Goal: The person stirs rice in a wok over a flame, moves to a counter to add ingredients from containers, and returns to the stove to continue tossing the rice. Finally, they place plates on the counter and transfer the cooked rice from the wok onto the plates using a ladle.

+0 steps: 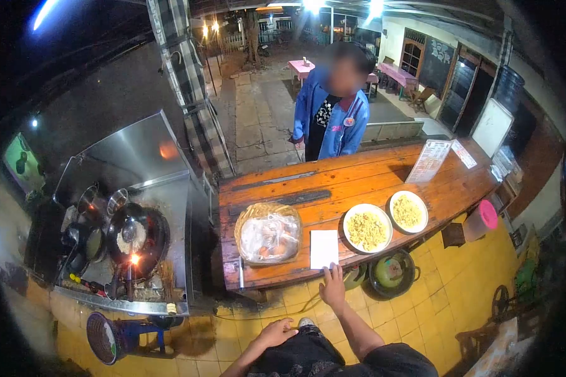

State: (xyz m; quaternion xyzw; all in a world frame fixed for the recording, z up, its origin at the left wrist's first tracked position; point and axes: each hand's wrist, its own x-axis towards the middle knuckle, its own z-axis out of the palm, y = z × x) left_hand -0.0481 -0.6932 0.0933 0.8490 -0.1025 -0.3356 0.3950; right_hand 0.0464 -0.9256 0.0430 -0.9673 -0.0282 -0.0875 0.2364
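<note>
The right hand (333, 288) is reaching forward, arm extended, fingertips touching the counter (358, 182) edge. The left hand (277, 333) is resting low, nearer the body, fingers loosely curled.

Yellow floor tiles (459, 264) spread under a long wooden worktop (358, 179). At nine o'clock stands a steel cooking station (138, 157); at twelve, pink tables (302, 68) on a paved yard (258, 119) under bright lamps (311, 5).

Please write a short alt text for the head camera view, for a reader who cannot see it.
The right hand touches a white paper on a wooden counter, beside two plates of yellow food; the left hand rests on the lap. A person in a blue jacket stands across it.
</note>
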